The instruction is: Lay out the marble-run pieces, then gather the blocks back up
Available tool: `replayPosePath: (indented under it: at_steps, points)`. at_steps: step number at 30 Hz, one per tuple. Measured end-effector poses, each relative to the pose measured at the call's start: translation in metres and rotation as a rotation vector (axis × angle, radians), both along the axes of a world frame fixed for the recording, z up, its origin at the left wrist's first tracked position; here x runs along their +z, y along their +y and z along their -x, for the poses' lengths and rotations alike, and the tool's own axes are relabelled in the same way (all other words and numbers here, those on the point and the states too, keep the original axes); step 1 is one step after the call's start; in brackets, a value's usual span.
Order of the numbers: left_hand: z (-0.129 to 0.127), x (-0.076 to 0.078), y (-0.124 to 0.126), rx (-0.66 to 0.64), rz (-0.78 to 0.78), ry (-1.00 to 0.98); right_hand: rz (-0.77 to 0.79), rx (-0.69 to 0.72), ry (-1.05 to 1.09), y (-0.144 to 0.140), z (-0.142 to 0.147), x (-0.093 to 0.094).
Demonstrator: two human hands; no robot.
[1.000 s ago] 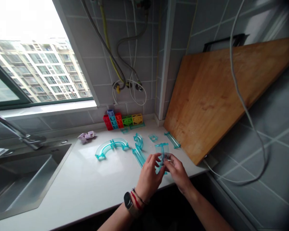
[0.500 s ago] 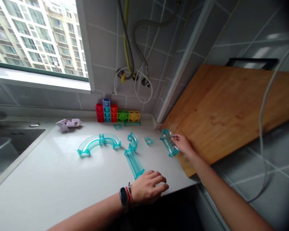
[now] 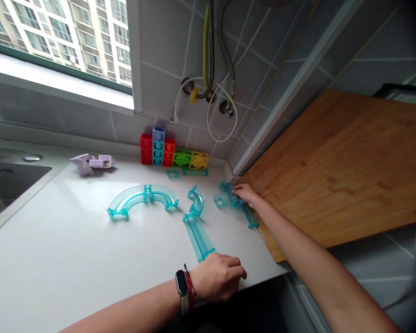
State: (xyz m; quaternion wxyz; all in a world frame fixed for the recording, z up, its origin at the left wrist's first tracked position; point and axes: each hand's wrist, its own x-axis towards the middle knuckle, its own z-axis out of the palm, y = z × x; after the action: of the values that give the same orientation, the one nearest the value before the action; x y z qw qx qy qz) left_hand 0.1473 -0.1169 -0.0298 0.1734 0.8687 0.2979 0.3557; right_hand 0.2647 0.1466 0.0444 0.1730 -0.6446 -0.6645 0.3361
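Note:
My right hand (image 3: 246, 193) pinches a clear turquoise track piece (image 3: 225, 187) at the right of the counter, by the wooden board. Just below that hand lies another straight turquoise piece (image 3: 250, 216), partly hidden. A small square turquoise piece (image 3: 220, 201) sits to its left. My left hand (image 3: 222, 277), wearing a dark band, rests at the counter's front edge with fingers curled together and nothing visible in them. Close to it is the end of a straight turquoise track (image 3: 198, 236), joined to a curved piece (image 3: 197, 201). Farther left stands a turquoise arc (image 3: 135, 198) of two joined curves.
Red, blue, green and yellow blocks (image 3: 169, 155) stand along the back wall. Small turquoise pieces (image 3: 195, 172) lie before them. A lilac object (image 3: 93, 163) sits near the sink (image 3: 21, 178). The wooden board (image 3: 333, 171) leans at the right. Hoses (image 3: 211, 55) hang above.
My right hand has shifted left and back with a turquoise piece, leaving another straight piece beside it. My left fingers have curled in. The view has tilted and moved slightly.

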Motion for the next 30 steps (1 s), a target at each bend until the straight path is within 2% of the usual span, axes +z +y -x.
replayPosePath:
  at_steps: [4,10,16,23,30]
  points:
    - [0.000,0.000,-0.001,0.008,0.044,0.000,-0.020,-0.002,-0.038,0.003,-0.001,-0.008]
    - [0.000,0.002,-0.004,-0.012,0.048,0.006,-0.020,-0.016,-0.097,0.016,-0.020,-0.013]
    - [0.002,0.004,-0.002,-0.009,0.081,0.011,0.015,0.038,-0.169,0.012,-0.025,-0.028]
    - [0.002,0.006,-0.003,-0.007,0.113,-0.006,-0.074,0.137,-0.347,0.014,-0.040,-0.015]
    - [0.002,0.004,-0.002,-0.009,0.121,-0.003,0.133,0.197,-0.553,-0.009,-0.057,-0.017]
